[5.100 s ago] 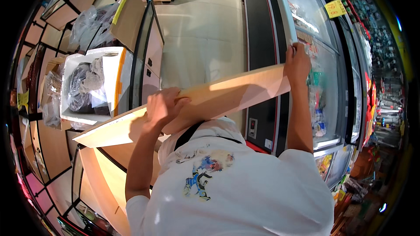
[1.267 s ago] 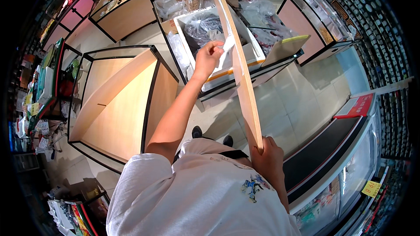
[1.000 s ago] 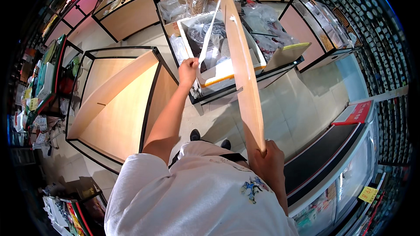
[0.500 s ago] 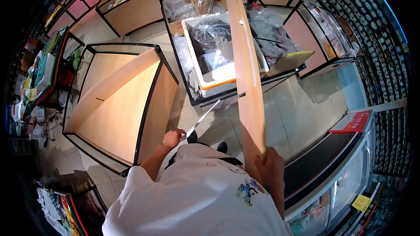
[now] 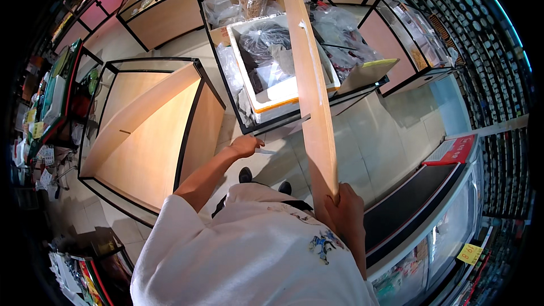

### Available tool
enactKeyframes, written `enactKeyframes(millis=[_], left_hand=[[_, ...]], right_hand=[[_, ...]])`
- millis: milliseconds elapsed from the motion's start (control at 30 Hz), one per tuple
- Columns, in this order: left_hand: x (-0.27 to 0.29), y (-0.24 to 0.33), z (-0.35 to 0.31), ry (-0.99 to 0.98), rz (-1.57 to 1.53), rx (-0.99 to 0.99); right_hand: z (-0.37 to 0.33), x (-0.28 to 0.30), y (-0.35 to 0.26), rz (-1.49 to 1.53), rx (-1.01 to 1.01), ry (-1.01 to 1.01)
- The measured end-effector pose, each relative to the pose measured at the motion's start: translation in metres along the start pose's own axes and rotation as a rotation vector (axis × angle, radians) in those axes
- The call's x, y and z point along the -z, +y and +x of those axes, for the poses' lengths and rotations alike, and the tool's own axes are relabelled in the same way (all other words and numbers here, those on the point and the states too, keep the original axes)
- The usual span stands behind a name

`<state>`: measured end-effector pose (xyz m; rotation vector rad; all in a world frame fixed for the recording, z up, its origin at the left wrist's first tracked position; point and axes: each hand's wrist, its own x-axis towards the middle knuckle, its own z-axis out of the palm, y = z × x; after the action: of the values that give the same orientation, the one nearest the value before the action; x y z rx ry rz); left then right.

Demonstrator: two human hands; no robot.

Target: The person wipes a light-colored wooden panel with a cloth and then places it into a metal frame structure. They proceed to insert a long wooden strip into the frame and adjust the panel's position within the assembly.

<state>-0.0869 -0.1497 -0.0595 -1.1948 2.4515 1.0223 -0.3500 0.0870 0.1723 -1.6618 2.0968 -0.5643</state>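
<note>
A long, light wood-coloured board (image 5: 313,96) stands on edge before me, with white strips or residue along its upper part. My right hand (image 5: 344,208) grips its near end, the thumb over the edge. To the left of the board my left hand (image 5: 245,145) is closed, and a thin white strip (image 5: 265,151) sticks out past its fingers. How much of the strip lies inside the fingers is hidden. Behind the board is a white foam box (image 5: 266,107) with an orange rim line, holding plastic bags and grey cloth.
To the left stands a black-framed wooden display bin (image 5: 153,130) with a slanted divider. Bagged goods (image 5: 343,34) fill the stand behind the board. A glass-fronted cooler (image 5: 413,209) with a dark top is at my right. Tiled floor (image 5: 374,153) shows between them.
My left hand has moved forward and to the right, toward the stand's near edge. Less of the white strip shows now. My right hand still holds the board.
</note>
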Motion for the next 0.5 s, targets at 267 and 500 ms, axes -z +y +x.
enactKeyframes(millis=[267, 500], left_hand=[[-0.047, -0.006, 0.003, 0.136, -0.051, -0.276], [-0.037, 0.030, -0.011, 0.098, 0.079, -0.339]], right_hand=[[0.002, 0.001, -0.018, -0.035, -0.082, -0.028], [0.000, -0.003, -0.001, -0.019, -0.071, -0.051]])
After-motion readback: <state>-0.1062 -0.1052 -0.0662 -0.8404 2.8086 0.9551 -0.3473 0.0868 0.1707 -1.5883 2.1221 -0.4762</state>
